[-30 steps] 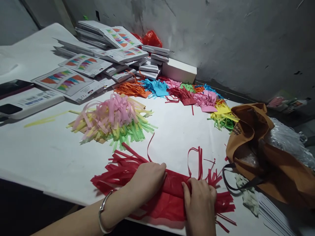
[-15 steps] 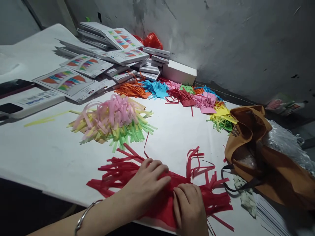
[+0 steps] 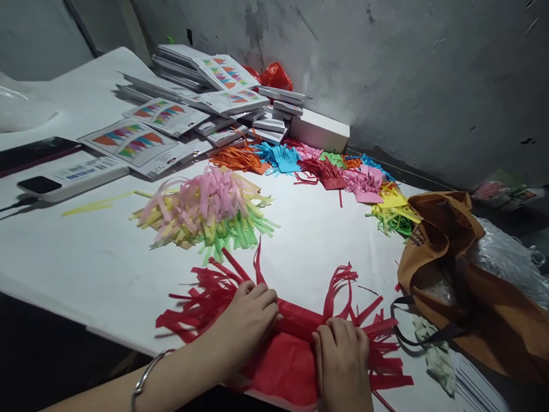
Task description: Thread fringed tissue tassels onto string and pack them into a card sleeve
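A sheet of red tissue paper [image 3: 285, 363], cut into fringes at both ends, lies at the table's near edge. Its far edge is folded over into a narrow band. My left hand [image 3: 253, 315], with a silver bangle on the wrist, has its fingers curled over that band left of the middle. Farther right, my right hand [image 3: 343, 357] grips the same band with fingers bent and pressed together. My thumbs are mostly hidden. Just beyond the red paper sits a loose pile of pink, yellow and green fringed tissue paper [image 3: 203, 203].
Coloured paper tassels [image 3: 281, 157] line the far side of the table. Behind them are stacked printed packets [image 3: 180, 57] and a white box [image 3: 319, 130]. A power bank [image 3: 72, 174] rests at left; a brown bag [image 3: 433, 240] slumps at right.
Both hands have shifted slightly apart along the red tissue paper's far edge. The folded band and more of the flat red sheet now show between them. The camera view has tilted slightly.
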Tool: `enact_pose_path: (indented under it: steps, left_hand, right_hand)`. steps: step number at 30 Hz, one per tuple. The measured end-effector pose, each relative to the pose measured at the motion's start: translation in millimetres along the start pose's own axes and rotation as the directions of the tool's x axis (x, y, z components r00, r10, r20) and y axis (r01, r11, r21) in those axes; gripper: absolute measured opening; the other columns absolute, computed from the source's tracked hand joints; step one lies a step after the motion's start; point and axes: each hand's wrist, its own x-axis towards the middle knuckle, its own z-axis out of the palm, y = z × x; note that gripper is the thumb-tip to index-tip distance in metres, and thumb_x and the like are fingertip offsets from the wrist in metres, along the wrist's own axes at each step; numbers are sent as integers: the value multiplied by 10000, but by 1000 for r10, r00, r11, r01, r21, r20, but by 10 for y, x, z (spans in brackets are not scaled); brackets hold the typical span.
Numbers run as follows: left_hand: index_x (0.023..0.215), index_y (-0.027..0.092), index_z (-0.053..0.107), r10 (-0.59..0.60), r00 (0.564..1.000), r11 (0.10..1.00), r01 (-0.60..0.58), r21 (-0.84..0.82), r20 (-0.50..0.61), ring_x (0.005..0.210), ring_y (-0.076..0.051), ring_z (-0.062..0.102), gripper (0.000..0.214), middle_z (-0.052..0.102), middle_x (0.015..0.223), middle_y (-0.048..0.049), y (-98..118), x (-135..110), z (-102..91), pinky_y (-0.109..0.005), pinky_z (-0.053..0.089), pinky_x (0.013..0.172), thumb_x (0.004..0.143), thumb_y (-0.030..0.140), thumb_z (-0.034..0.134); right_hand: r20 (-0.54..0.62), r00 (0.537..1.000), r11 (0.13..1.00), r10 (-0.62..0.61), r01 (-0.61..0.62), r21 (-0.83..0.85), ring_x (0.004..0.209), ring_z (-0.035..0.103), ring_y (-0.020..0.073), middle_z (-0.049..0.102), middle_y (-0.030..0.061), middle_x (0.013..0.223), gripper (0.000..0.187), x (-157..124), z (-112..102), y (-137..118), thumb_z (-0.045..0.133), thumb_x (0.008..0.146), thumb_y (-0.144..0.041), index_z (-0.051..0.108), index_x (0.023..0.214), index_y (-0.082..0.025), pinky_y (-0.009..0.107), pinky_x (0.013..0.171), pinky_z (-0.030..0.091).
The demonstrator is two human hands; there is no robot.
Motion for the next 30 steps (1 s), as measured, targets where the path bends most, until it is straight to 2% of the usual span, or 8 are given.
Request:
enact_pose_path:
  steps: [6, 10, 12, 15, 17, 20, 24, 30]
  left_hand:
    - [726, 166, 680, -121, 991, 982, 111, 154, 58, 816, -247, 523, 253, 625, 844, -77, 86, 170, -43, -417, 355, 759, 933, 155, 535]
    - [717, 161, 679, -118, 989, 984, 104, 148, 92, 819, -244, 543, 237, 629, 842, -80, 96, 197, -62, -413, 377, 756, 914, 140, 549]
    - [739, 158, 679, -132, 984, 985, 116, 129, 119, 830, -249, 554, 209, 639, 858, -80, 87, 190, -80, -420, 391, 767, 918, 156, 571]
    - [891, 174, 683, -89, 995, 995, 87, 47, 41, 954, -281, 561, 85, 662, 1035, -90, 53, 148, -92, -477, 387, 876, 863, 251, 703]
    - [954, 218, 668, 38, 998, 999, -39, -16, -55, 1069, -291, 536, 163, 649, 1166, -69, 20, 105, -76, -525, 312, 1001, 827, 266, 758]
    - [863, 237, 652, 183, 976, 980, -191, -61, -121, 1056, -242, 538, 91, 673, 1081, -11, -19, 51, -23, -507, 219, 1081, 861, 191, 730]
    - [780, 219, 644, 159, 981, 976, -173, -131, -115, 900, -196, 548, 138, 670, 872, 12, -30, 33, 15, -442, 285, 993, 896, 162, 695]
    - [795, 226, 671, 102, 991, 982, -115, -151, -89, 901, -191, 553, 108, 669, 887, 15, -99, 3, -19, -421, 287, 982, 889, 191, 712]
  right_hand:
    - [-83, 993, 972, 82, -98, -214, 803, 535, 277, 609, 81, 816, 172, 148, -60, -17, 483, 978, -240, 569, 830, -220, 481, 783, 344]
    - [-155, 985, 996, -78, 70, -60, 1003, 583, 295, 662, 121, 1059, 191, 178, -82, -94, 486, 966, -169, 628, 1093, -178, 506, 944, 345]
    - [-136, 975, 980, -177, 187, 65, 963, 603, 253, 682, 82, 995, 257, 176, -46, -154, 428, 967, -100, 641, 1087, -178, 453, 958, 360]
    - [-185, 977, 972, -107, 142, 188, 814, 600, 204, 669, 45, 852, 302, 164, 13, -206, 374, 970, -60, 647, 992, -187, 425, 932, 375]
    - [-184, 979, 964, -85, 127, 232, 787, 595, 191, 661, 38, 848, 230, 162, 20, -211, 432, 966, -86, 638, 978, -188, 419, 916, 380]
    - [-115, 983, 961, -141, 164, 224, 819, 601, 198, 668, 47, 909, 179, 177, -1, -225, 501, 961, -150, 629, 1080, -189, 418, 908, 378]
    - [-63, 992, 974, -111, 121, 193, 808, 591, 210, 656, 39, 876, 214, 184, 18, -278, 463, 981, -166, 637, 1095, -215, 460, 927, 362]
    - [-108, 987, 964, -120, 142, 223, 875, 619, 214, 669, 59, 955, 281, 84, 107, -170, 434, 946, -100, 645, 1099, -206, 444, 931, 397]
